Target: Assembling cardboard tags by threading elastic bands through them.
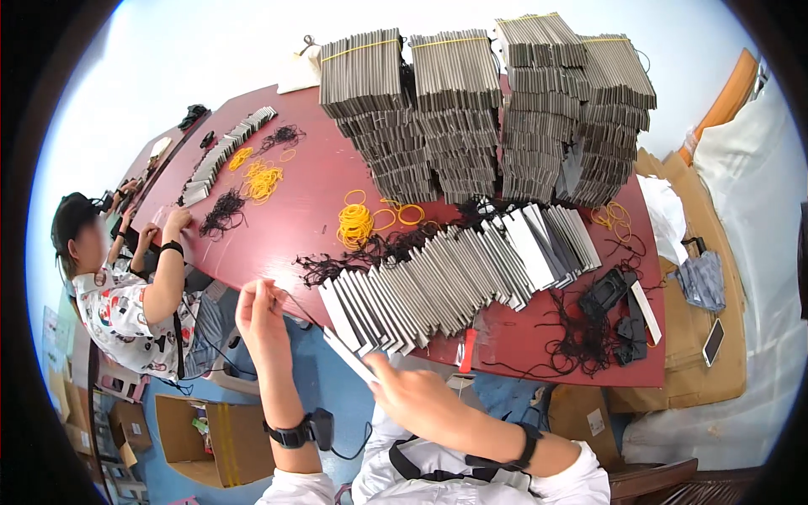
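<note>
My left hand [264,324], raised at the table's near edge, has its fingertips pinched on a thin dark cord. That cord runs down toward a thin flat white-and-grey piece [350,355], gripped along its edge in my right hand [421,396]. Just beyond my hands lies a long leaning row of similar thin flat pieces [429,286], pale at the edges. Black cords [337,266] trail out along the row's far side. What the right fingers do behind the piece is partly hidden.
Tall banded stacks of flat pieces [454,109] rise at the back of the red table [286,227]. Yellow rubber bands [355,225] lie left of the row, tangled black cords [581,337] right. Another person [126,286] works at the left. Cardboard boxes [227,446] stand on the floor.
</note>
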A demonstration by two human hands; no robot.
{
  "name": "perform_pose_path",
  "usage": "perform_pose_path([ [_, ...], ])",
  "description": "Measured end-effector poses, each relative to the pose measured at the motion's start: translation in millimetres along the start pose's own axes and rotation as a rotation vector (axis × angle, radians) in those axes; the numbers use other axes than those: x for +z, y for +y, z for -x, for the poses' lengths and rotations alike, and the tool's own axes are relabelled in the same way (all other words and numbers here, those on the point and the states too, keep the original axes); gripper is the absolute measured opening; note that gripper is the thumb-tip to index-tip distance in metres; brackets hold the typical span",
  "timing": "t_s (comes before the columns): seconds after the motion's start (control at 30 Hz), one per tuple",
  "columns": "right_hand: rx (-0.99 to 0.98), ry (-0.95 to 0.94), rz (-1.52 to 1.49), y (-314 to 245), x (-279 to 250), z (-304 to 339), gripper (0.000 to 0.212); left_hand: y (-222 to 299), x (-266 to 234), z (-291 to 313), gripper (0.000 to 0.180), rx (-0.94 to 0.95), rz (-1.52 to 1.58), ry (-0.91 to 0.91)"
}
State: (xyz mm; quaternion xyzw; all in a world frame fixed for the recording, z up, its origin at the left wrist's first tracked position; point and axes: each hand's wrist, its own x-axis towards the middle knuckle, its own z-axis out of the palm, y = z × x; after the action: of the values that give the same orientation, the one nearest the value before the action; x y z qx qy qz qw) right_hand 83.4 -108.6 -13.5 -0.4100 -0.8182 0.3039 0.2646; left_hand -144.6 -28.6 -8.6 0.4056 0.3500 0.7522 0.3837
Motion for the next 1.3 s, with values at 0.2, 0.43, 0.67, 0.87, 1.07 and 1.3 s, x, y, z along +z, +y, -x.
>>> perform_pose_path([
  [0.2,-0.114,0.139,0.447,-5,48,-84,0.053,-22,-30,-48,0.017,0.116,-0.537,0.019],
  [0.43,0.163,0.196,0.708,-1,50,-116,0.062,-45,-20,14,0.012,0.278,-1.162,0.030],
  [0.67,0.055,0.294,0.510,6,-34,-17,0.031,-56,-1,35,0.008,0.255,-1.091,-0.162],
  [0.87,0.358,0.292,0.138,53,-103,72,0.018,-55,-4,31,0.014,0.109,-0.937,-0.064],
  [1.07,0.237,0.290,0.138,81,-79,87,0.019,-28,59,56,0.018,0.285,-1.102,-0.073],
  [1.3,0.438,0.793,-0.578,89,-93,117,0.005,-43,177,113,0.021,0.277,-0.920,-0.965],
])
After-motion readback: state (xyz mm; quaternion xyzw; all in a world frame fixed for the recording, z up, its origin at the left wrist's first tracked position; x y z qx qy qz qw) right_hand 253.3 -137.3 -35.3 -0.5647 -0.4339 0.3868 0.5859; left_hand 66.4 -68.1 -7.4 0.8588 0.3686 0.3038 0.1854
